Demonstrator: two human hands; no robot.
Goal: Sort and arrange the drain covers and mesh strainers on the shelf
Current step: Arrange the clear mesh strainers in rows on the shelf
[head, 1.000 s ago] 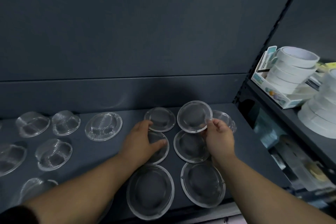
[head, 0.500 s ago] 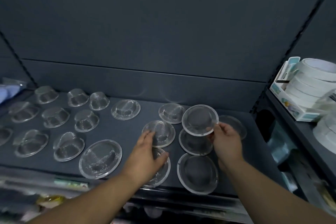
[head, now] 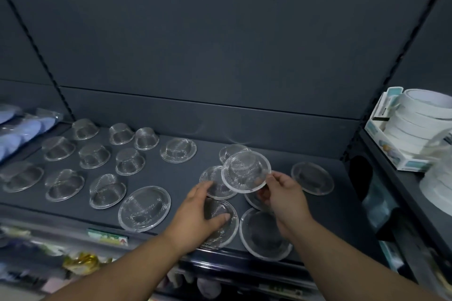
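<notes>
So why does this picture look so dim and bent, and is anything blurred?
Head view: light is dim and flat, with faint glints on the back panel; its wide lens splays the shelf uprights outward; the raised strainer is fairly sharp, while the tape rolls at the right edge and the packets below the shelf smear with blur.

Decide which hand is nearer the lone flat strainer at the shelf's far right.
Right. The right hand, pinching a lifted strainer, is just left of the lone flat strainer; the left hand rests on a front strainer, much farther left.
</notes>
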